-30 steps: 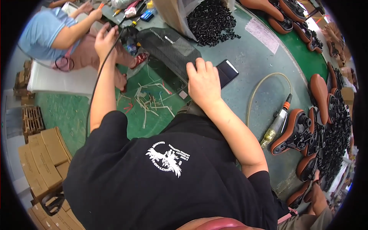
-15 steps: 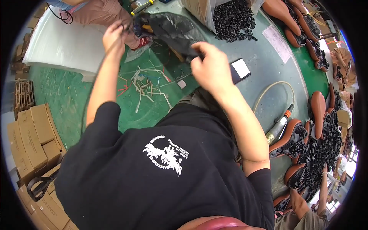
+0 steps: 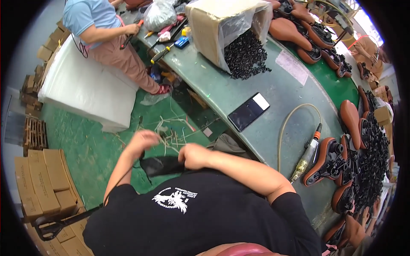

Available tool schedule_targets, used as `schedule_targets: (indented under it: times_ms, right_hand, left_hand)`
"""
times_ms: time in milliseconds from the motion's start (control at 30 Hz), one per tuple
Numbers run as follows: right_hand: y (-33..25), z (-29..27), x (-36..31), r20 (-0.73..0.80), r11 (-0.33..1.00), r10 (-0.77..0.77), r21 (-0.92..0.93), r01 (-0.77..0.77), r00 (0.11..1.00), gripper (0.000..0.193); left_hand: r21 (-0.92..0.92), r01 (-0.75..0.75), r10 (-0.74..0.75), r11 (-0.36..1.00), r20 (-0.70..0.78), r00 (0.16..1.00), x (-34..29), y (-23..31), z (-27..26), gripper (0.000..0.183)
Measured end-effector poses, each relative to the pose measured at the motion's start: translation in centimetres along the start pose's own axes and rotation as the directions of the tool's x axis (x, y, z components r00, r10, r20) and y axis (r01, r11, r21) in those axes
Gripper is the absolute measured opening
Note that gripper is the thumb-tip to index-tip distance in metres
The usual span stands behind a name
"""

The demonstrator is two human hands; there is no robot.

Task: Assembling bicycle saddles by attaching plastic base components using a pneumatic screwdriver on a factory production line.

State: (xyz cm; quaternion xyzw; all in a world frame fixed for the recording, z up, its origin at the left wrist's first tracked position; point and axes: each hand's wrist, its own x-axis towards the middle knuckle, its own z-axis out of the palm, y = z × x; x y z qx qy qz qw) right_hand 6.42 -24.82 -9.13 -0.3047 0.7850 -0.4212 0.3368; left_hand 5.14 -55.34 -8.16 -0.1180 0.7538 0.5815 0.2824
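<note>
A black mesh cloth (image 3: pixel 160 165) hangs in front of my waist, bunched between my two hands. My right hand (image 3: pixel 194 155) is closed on its right end, with the fingers curled in. My left hand (image 3: pixel 144 143), a little blurred, is curled at its upper left edge; its fingertips are hard to make out. A thin dark cord or strap runs down along my left forearm. At the lower left a black strap loop (image 3: pixel 45 228) hangs over the cartons.
The workbench (image 3: pixel 205 81) bears a phone (image 3: pixel 248 112), a hosed power tool (image 3: pixel 306 157), a screwdriver (image 3: pixel 162 54) and a tipped carton (image 3: pixel 209 30) spilling small black parts (image 3: pixel 247 57). Brown saddles (image 3: pixel 322 164) stand right. Another person (image 3: pixel 111 47) stands beyond the white wrapped stack (image 3: pixel 89 94). Cartons (image 3: pixel 42 181) lie left.
Both hands have come down and toward my body, bringing the black mesh cloth from out over the bench edge to my waist. The view has shifted, showing more of the other person and the bench.
</note>
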Motion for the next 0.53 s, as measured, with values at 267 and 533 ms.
schedule_targets:
  times_ms: [267,533]
  right_hand:
    - [0.1,2.3,0.1,0.1,0.987,0.13,0.085,-0.139,0.986,0.027]
    - [1.1,1.2,-0.8,0.045,0.967,0.122,0.221,-0.129,0.991,0.03]
  left_hand:
    - [0.348,-0.371,0.163,0.861,0.502,0.849,-3.3,-3.5,9.1,0.027]
    - [0.335,-0.455,0.266,0.825,0.481,0.835,-1.3,-4.8,9.4,0.019]
